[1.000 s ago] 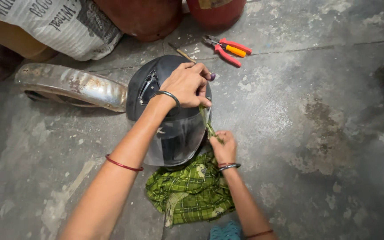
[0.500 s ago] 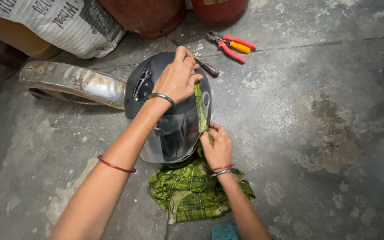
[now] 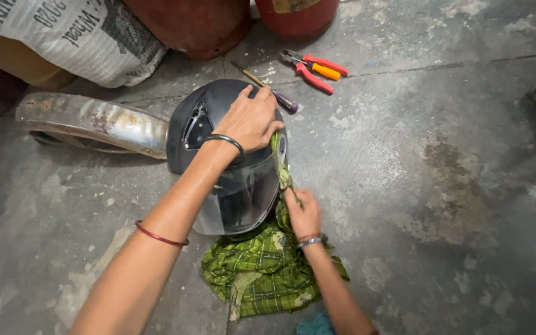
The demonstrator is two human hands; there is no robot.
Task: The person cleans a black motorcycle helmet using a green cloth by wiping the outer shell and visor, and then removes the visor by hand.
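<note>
A dark grey helmet (image 3: 203, 115) with a clear visor (image 3: 243, 198) lies on the concrete floor. My left hand (image 3: 252, 121) rests on top of the helmet and pinches the upper end of a green checked cloth (image 3: 259, 270). My right hand (image 3: 304, 214) grips the same cloth lower down, at the visor's right edge. A strip of the cloth is stretched between both hands along the helmet's side; the remainder lies bunched on the floor below the helmet.
Red-handled pliers (image 3: 314, 67) and a screwdriver (image 3: 268, 90) lie just beyond the helmet. A rusty curved metal part (image 3: 91, 123) sits to its left. A printed sack (image 3: 75, 34) and two red-brown cylinders (image 3: 193, 22) stand at the top edge.
Both hands have kept hold of the cloth. My right hand has slid slightly down and left along the visor's edge, and the stretched strip has shifted with it. The helmet stays in place.
</note>
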